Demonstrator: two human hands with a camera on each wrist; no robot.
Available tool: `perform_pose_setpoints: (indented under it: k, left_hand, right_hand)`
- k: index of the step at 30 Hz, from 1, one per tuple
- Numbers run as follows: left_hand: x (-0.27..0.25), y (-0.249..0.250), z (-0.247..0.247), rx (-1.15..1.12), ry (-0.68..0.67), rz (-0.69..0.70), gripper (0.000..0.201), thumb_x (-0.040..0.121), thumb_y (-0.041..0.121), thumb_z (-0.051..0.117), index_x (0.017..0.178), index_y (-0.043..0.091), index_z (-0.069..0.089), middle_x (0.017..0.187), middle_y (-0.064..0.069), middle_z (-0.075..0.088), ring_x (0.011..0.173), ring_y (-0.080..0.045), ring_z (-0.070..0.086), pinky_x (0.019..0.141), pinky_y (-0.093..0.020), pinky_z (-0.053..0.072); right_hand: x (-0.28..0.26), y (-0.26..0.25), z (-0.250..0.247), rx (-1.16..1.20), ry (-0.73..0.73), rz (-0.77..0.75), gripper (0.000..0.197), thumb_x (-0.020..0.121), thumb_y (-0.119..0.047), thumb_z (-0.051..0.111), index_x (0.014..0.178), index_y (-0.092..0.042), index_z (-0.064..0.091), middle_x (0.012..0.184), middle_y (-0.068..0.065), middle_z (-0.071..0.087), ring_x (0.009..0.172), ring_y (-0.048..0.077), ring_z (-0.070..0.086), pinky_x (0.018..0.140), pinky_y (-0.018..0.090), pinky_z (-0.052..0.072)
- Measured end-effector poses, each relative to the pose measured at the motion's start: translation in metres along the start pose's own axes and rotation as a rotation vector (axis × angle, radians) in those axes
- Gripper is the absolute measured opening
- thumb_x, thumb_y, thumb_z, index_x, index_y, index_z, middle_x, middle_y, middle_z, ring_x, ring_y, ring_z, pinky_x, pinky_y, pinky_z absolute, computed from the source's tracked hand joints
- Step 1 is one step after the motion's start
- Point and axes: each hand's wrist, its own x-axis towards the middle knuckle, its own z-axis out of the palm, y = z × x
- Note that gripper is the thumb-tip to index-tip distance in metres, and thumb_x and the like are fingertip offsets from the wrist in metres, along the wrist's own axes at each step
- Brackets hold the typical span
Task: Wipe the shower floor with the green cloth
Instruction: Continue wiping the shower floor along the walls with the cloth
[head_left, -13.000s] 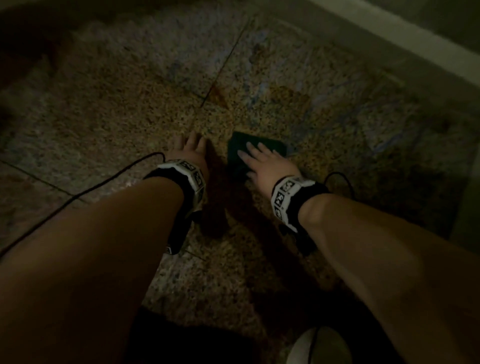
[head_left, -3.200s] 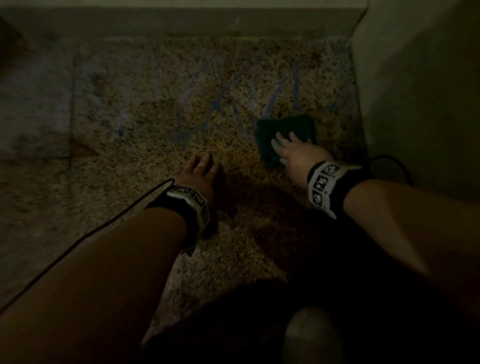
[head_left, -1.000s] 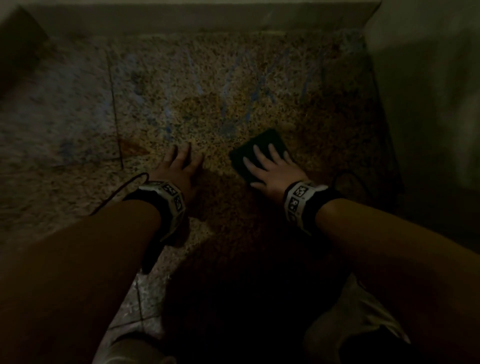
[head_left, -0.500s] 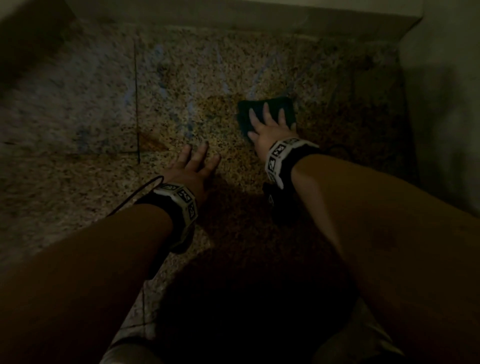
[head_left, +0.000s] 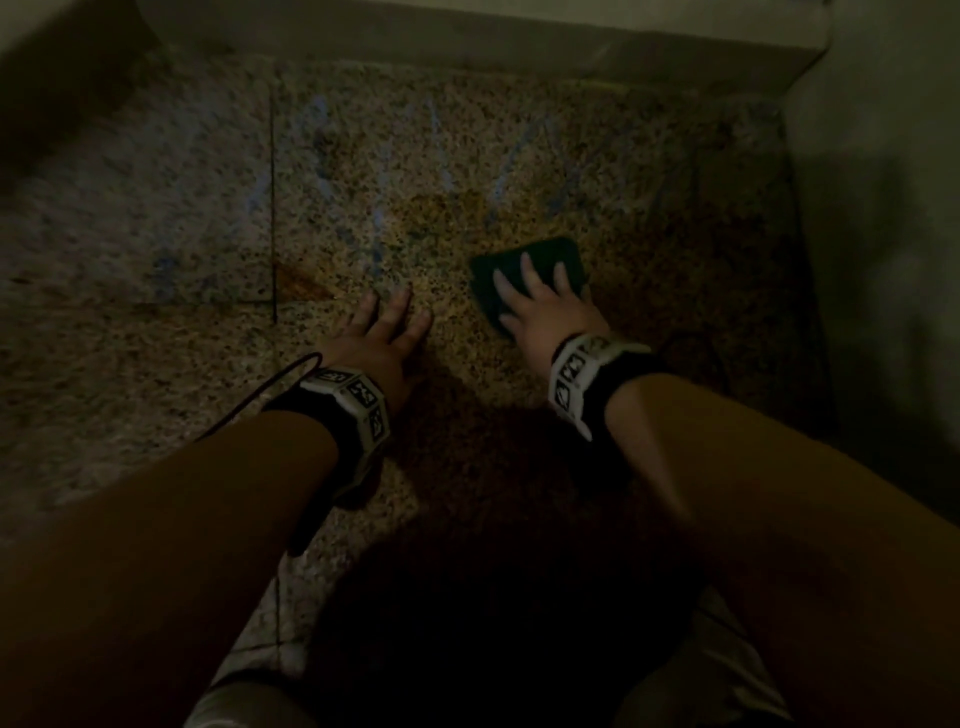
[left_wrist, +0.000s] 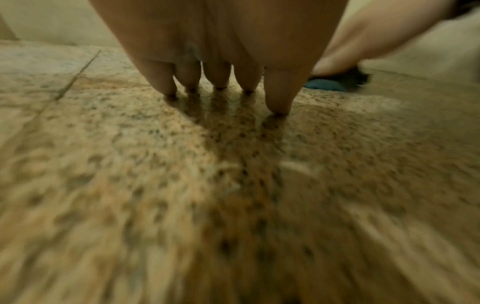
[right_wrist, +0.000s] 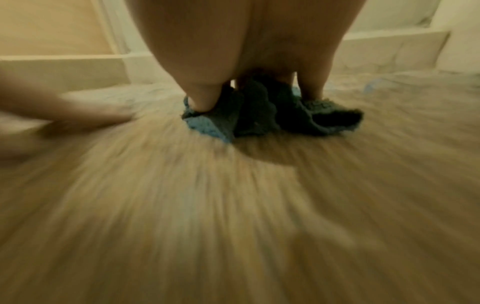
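Observation:
The green cloth (head_left: 545, 257) lies flat on the speckled granite shower floor (head_left: 467, 156), dim in the head view. My right hand (head_left: 530, 291) presses on it with straight, spread fingers. In the right wrist view the cloth (right_wrist: 259, 115) bunches under the fingertips (right_wrist: 202, 100) and shows a lighter blue underside. My left hand (head_left: 389, 322) rests flat on the bare floor to the left of the cloth, fingers straight. The left wrist view shows its fingertips (left_wrist: 221, 82) touching the stone and the cloth (left_wrist: 327, 85) off to the right.
A raised kerb (head_left: 467, 47) runs along the far edge of the floor and a pale wall (head_left: 883, 208) closes the right side. A grout line (head_left: 272, 208) crosses the floor on the left. Blue streaks (head_left: 509, 156) mark the stone beyond the cloth. My knees show at the bottom.
Half a second ago the right hand and cloth were farther out on the floor; they have slid back toward me. The left hand has stayed planted on the floor.

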Motion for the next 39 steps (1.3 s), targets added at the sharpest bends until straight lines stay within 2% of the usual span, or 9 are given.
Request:
perform_pose_setpoints:
  k: [6, 11, 16, 19, 22, 27, 30, 35, 39]
  left_hand:
    - [-0.011, -0.012, 0.016, 0.035, 0.016, 0.041, 0.071, 0.1, 0.04, 0.034, 0.148, 0.031, -0.017, 0.154, 0.004, -0.028, 0.144, -0.024, -0.017, 0.117, -0.038, -0.004]
    - [-0.016, -0.028, 0.017, 0.047, -0.01, 0.03, 0.069, 0.101, 0.037, 0.033, 0.147, 0.035, -0.017, 0.153, 0.011, -0.026, 0.144, -0.017, -0.017, 0.117, -0.04, -0.005]
    - [-0.026, -0.043, 0.023, 0.03, -0.009, -0.056, 0.068, 0.098, 0.049, 0.03, 0.146, 0.039, -0.016, 0.152, 0.012, -0.028, 0.144, -0.018, -0.018, 0.118, -0.041, -0.005]
    - [-0.026, -0.056, 0.024, -0.001, -0.009, -0.093, 0.071, 0.096, 0.053, 0.034, 0.146, 0.043, -0.016, 0.152, 0.012, -0.03, 0.144, -0.018, -0.019, 0.118, -0.044, 0.0]
    - [-0.025, -0.059, 0.021, -0.027, -0.061, -0.114, 0.074, 0.097, 0.048, 0.04, 0.143, 0.046, -0.018, 0.149, 0.014, -0.034, 0.143, -0.016, -0.021, 0.115, -0.047, 0.011]
    - [-0.021, -0.059, 0.026, -0.04, -0.039, -0.105, 0.075, 0.095, 0.048, 0.041, 0.144, 0.047, -0.016, 0.15, 0.014, -0.033, 0.143, -0.017, -0.022, 0.116, -0.051, 0.015]
    - [-0.02, -0.06, 0.026, -0.032, -0.036, -0.084, 0.073, 0.095, 0.053, 0.037, 0.144, 0.045, -0.017, 0.151, 0.012, -0.032, 0.143, -0.018, -0.021, 0.116, -0.049, 0.015]
    - [-0.026, -0.069, 0.031, -0.018, -0.085, -0.1, 0.074, 0.096, 0.052, 0.035, 0.141, 0.045, -0.024, 0.145, 0.007, -0.044, 0.14, -0.021, -0.028, 0.115, -0.05, 0.018]
    - [-0.036, -0.081, 0.043, -0.056, -0.046, -0.175, 0.081, 0.091, 0.064, 0.031, 0.141, 0.04, -0.028, 0.145, 0.005, -0.043, 0.141, -0.02, -0.026, 0.116, -0.045, 0.01]
  right_hand:
    - [0.038, -0.023, -0.037, 0.052, 0.01, 0.054, 0.057, 0.103, -0.036, 0.026, 0.149, -0.039, -0.007, 0.157, -0.003, -0.02, 0.144, 0.036, -0.014, 0.113, 0.059, 0.004]
    - [0.007, -0.021, -0.003, -0.117, 0.047, -0.099, 0.054, 0.103, -0.036, 0.017, 0.149, -0.037, -0.012, 0.157, -0.003, -0.02, 0.144, 0.034, -0.014, 0.116, 0.054, 0.001]
    - [-0.01, -0.033, 0.022, -0.156, 0.008, -0.186, 0.052, 0.104, -0.038, 0.016, 0.147, -0.041, -0.014, 0.156, -0.006, -0.024, 0.143, 0.032, -0.02, 0.116, 0.054, -0.006]
    - [0.003, -0.041, 0.007, -0.156, 0.008, -0.193, 0.052, 0.104, -0.038, 0.016, 0.148, -0.041, -0.011, 0.156, -0.006, -0.024, 0.143, 0.033, -0.019, 0.115, 0.056, -0.004]
    - [0.025, -0.057, -0.018, -0.101, 0.007, -0.168, 0.054, 0.104, -0.036, 0.02, 0.148, -0.041, -0.01, 0.156, -0.006, -0.023, 0.143, 0.034, -0.018, 0.114, 0.058, -0.003]
    - [0.043, -0.084, -0.041, -0.005, 0.011, -0.085, 0.056, 0.103, -0.036, 0.025, 0.149, -0.041, -0.007, 0.157, -0.005, -0.022, 0.143, 0.035, -0.016, 0.112, 0.059, 0.001]
    - [0.033, -0.084, -0.034, -0.066, -0.007, -0.096, 0.056, 0.103, -0.034, 0.023, 0.149, -0.039, -0.01, 0.157, -0.004, -0.023, 0.143, 0.035, -0.016, 0.114, 0.057, 0.0]
    - [0.002, -0.084, 0.0, -0.223, -0.068, -0.19, 0.056, 0.103, -0.036, 0.017, 0.148, -0.037, -0.016, 0.155, -0.003, -0.027, 0.143, 0.034, -0.017, 0.116, 0.055, 0.002]
    - [-0.01, -0.091, 0.017, -0.226, -0.072, -0.208, 0.055, 0.104, -0.035, 0.018, 0.147, -0.039, -0.016, 0.154, -0.005, -0.028, 0.142, 0.033, -0.021, 0.115, 0.056, -0.003]
